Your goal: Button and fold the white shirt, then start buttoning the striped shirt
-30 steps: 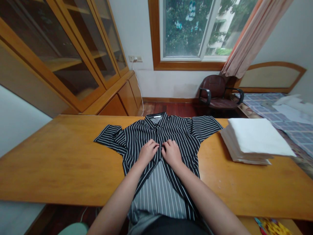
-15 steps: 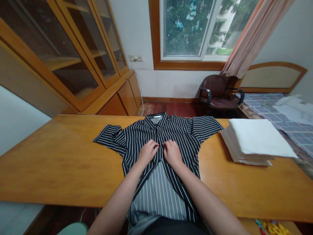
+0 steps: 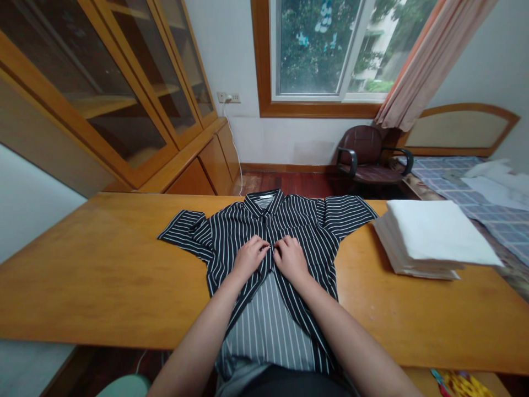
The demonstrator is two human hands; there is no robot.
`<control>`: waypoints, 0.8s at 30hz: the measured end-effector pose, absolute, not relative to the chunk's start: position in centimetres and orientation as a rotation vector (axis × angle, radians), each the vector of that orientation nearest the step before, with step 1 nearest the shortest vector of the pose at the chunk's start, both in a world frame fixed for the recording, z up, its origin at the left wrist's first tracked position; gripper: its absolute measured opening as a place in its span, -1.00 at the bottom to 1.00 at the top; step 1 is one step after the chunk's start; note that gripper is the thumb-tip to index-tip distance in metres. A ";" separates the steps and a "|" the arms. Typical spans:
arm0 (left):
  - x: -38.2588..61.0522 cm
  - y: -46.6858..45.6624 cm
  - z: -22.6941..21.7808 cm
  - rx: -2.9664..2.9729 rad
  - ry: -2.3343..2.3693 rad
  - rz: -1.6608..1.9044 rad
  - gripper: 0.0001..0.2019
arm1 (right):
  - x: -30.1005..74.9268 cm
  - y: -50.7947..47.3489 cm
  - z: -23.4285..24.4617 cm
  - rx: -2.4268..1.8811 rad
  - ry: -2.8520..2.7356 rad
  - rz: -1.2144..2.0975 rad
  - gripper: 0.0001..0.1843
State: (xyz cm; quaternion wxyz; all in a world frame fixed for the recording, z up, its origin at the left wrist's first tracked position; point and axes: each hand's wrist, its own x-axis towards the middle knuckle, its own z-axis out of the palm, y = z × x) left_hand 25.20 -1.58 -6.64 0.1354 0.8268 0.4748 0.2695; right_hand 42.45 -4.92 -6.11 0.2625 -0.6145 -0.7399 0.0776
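A black-and-white striped short-sleeved shirt (image 3: 306,220) lies face up with its collar toward the far table edge. Its front is joined near the collar and spreads apart lower down, baring the greyer inside of the back. My left hand (image 3: 250,256) pinches the left front edge at mid-chest. Just across from it, my right hand (image 3: 290,257) has its fingers closed on the other front edge. The fingertips of both hands almost meet at the placket; any button between them is too small to make out.
The shirt rests on a long wooden table (image 3: 103,270). A stack of white folded sheets (image 3: 442,231) stands at the right. Beyond are a brown armchair (image 3: 367,154), a bed (image 3: 450,176) and a glass-doored cabinet (image 3: 157,110). A green stool (image 3: 124,387) shows below the near edge.
My right hand has shifted very slightly left, toward my left hand, at the placket. The shirt and my left hand look nearly the same.
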 end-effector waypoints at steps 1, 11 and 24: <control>25.2 -1.6 -6.7 2.397 1.376 0.777 -0.86 | 42.5 -4.9 -6.1 -1.666 -2.002 0.214 -0.88; 25.3 -1.6 -6.3 2.364 1.378 0.749 -0.84 | 42.2 -5.2 -5.8 -1.702 -2.036 0.154 -0.76; 25.2 -1.6 -6.6 2.339 1.370 0.758 -0.83 | 41.8 -5.5 -5.6 -1.753 -2.079 0.046 -0.83</control>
